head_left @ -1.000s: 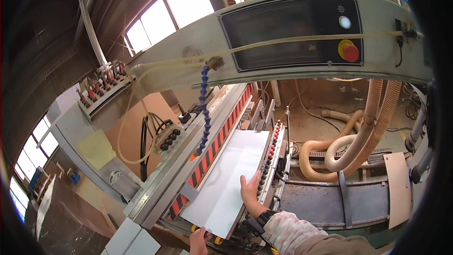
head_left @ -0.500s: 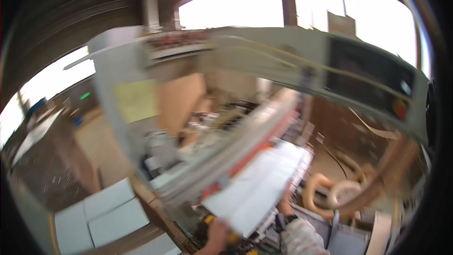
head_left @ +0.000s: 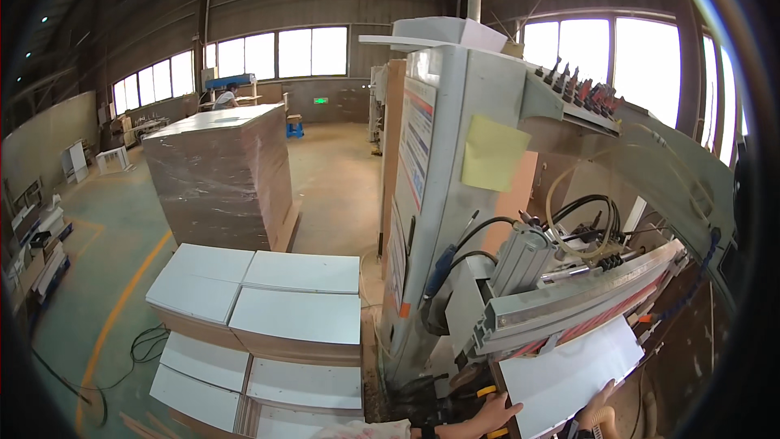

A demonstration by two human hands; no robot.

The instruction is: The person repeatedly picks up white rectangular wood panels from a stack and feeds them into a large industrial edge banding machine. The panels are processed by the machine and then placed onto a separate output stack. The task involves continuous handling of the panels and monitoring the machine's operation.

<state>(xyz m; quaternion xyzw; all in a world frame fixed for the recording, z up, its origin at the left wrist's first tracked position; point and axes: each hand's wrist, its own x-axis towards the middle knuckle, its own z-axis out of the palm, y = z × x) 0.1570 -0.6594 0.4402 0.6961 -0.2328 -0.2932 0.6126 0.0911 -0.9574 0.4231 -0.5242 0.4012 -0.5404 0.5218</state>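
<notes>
A white rectangular panel [head_left: 569, 374] lies on the bed of a grey machine [head_left: 487, 195], partly under its red-and-white striped rail [head_left: 601, 309]. My left hand [head_left: 487, 416] rests at the panel's near left corner, fingers spread against its edge. My right hand [head_left: 600, 408] grips the panel's near right edge. Both hands sit at the bottom of the view and are partly cut off.
Stacks of white panels [head_left: 268, 309] stand on the floor to the left of the machine. A tall wrapped pallet of boards [head_left: 219, 179] stands behind them. Cables [head_left: 146, 345] trail on the green floor. A person [head_left: 223, 97] works far back by the windows.
The view has swung left from the machine's control panel to the workshop floor and panel stacks. Both hands have stayed on the white panel at the machine.
</notes>
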